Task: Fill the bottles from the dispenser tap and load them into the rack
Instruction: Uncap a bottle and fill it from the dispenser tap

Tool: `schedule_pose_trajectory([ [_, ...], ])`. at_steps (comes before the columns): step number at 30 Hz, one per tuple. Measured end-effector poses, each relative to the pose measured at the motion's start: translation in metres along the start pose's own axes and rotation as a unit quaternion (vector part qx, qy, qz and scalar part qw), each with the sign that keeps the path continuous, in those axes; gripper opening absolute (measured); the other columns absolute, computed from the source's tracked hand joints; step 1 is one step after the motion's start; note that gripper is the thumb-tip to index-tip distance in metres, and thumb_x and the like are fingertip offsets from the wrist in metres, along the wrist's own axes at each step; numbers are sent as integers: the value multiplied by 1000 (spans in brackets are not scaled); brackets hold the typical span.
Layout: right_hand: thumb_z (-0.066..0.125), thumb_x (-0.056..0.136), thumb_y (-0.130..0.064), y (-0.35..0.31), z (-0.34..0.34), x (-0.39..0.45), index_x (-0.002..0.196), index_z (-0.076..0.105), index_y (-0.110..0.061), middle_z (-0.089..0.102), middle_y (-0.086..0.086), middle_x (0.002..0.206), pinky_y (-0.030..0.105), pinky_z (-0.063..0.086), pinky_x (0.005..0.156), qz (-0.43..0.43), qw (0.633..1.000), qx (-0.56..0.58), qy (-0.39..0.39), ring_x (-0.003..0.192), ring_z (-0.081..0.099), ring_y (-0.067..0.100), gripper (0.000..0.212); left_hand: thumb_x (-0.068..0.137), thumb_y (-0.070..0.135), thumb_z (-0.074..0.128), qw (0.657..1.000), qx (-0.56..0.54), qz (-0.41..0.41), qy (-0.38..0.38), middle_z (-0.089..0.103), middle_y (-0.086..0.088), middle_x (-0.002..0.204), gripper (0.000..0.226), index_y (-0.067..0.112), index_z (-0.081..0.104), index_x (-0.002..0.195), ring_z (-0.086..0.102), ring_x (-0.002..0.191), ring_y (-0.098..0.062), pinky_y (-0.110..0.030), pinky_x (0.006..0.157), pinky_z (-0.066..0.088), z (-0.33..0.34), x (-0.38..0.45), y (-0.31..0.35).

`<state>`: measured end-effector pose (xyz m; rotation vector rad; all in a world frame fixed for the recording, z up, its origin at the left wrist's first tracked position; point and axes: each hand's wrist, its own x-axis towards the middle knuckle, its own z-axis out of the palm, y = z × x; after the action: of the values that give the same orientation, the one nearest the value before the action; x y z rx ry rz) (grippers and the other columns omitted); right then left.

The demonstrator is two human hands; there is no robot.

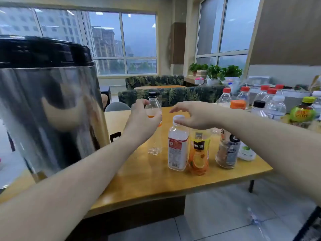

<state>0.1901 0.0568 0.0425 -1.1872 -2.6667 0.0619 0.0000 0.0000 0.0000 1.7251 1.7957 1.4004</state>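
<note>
Left hand fingers clamp the clear bottle for uncapping; right hand hovers, fingers apart, over the white-capped bottle.

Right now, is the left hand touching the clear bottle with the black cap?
Touching. The head view shows the left hand wrapped around the clear bottle with the black cap, fingers and thumb curled across its upper body with no gap.
</note>
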Motion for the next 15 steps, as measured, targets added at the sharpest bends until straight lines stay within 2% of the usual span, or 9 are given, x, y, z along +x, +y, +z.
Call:
schedule_pose_trajectory([
  [1,50,101,-44,0,0,2,141,46,-34,51,-9,143,28,40,98,1,1000,5,7,128,50,14,42,97,32,61,999,-19,23,23,45,1,128,40,21,43,130,53,85,5,-15,62,38,4,-1,-1],
  [3,49,102,-39,2,1,6,139,46,-36,54,-9,139,30,44,98,4,1000,14,12,123,53,13,37,94,23,64,995,-39,56,67,48,0,115,23,25,46,109,52,86,-2,-14,65,40,11,-7,-6],
  [5,45,103,-31,0,3,6,137,46,-36,56,-9,134,33,47,97,9,1000,28,6,117,55,13,34,90,15,65,992,-65,88,67,49,1,100,23,27,46,96,47,79,-8,-15,66,41,23,-18,-14],
  [8,43,100,-14,1,1,1,137,48,-35,57,-7,132,34,49,96,9,999,39,4,115,55,15,43,89,20,68,995,-57,85,0,53,1,93,24,26,46,98,50,77,-14,-24,65,45,39,-31,-12],
  [10,44,93,-2,4,-1,-4,136,50,-33,56,-6,134,33,48,97,8,999,31,3,118,54,15,54,90,25,68,995,-47,80,-38,57,5,96,25,27,46,102,58,81,-11,-24,65,47,50,-39,-7],
  [13,42,86,8,7,-2,-11,134,52,-33,55,-6,136,31,49,94,4,1000,23,15,120,53,12,64,91,27,70,993,-46,82,-71,59,12,103,31,27,47,111,62,89,-4,-27,74,53,68,-53,0],
  [15,42,84,11,9,-1,-16,133,52,-34,55,-7,137,31,49,93,3,1000,22,21,121,52,11,68,90,30,73,992,-69,64,-87,57,13,116,41,30,43,119,60,101,-4,-28,84,55,80,-60,3],
])
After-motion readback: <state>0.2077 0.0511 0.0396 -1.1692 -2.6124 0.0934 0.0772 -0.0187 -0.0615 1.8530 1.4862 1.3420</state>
